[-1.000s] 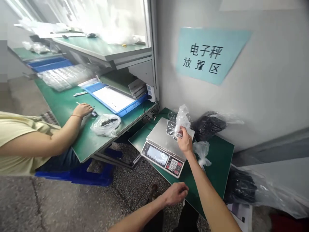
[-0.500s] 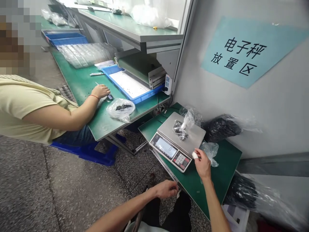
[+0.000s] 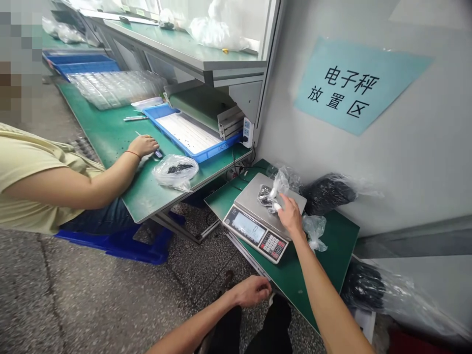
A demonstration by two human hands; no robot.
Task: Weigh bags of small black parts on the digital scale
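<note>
- Plastic bag (image 3: 266, 198) with dark bits inside, tied off, sitting on the metal pan of the scale (image 3: 246, 199). Only the head view to go on here, so everything below is from that.
- Head view, the bag's lie: its long axis runs slantwise, dark lump at the near-left end, clear bunched-up neck pointing off to the right and toward the wall.
- Right hand (image 3: 289, 211) is the nearer one by a mile — the bag is just ahead and to the left of its fingertips, right by the neck. Thumb and index look spread. Whether they're actually pinching plastic, honestly can't tell.
- Left hand (image 3: 255, 291) is well apart, near the tabletop (image 3: 328, 275) edge on the person's side. Fingers loosely curled, no object showing in it, though the palm is hidden.
- Around it: display (image 3: 249, 227) seems to read 0, a clear bag (image 3: 315, 233) lies just right of the scale, and a black-filled bag (image 3: 329, 192) sits behind, by the wall.
</note>
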